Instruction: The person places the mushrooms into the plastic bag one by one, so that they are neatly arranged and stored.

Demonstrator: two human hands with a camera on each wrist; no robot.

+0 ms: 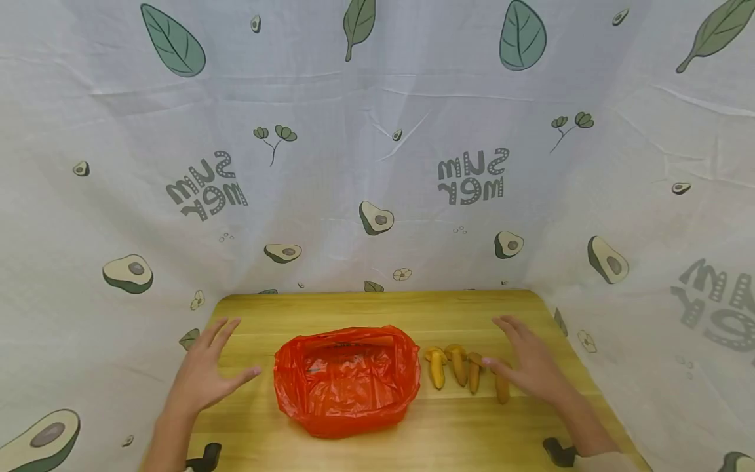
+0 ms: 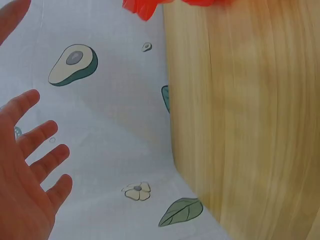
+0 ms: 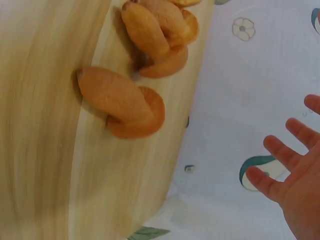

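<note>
A red plastic bag [image 1: 348,387] sits on the wooden table with its mouth spread wide and its rim folded outward; nothing shows inside it. Several orange-brown mushrooms [image 1: 459,366] lie in a row to its right, stems toward the person. In the right wrist view one mushroom [image 3: 120,102] lies a little apart from the others. My left hand [image 1: 203,373] is raised left of the bag, fingers spread, holding nothing. Over the right end of the row hovers my right hand [image 1: 533,367], fingers extended and empty, its thumb overlapping the mushrooms in the head view.
The wooden table [image 1: 460,439] has rounded far corners. A white cloth [image 1: 330,170] printed with avocados and leaves hangs behind it and along both sides. Dark straps [image 1: 204,457] show at both wrists.
</note>
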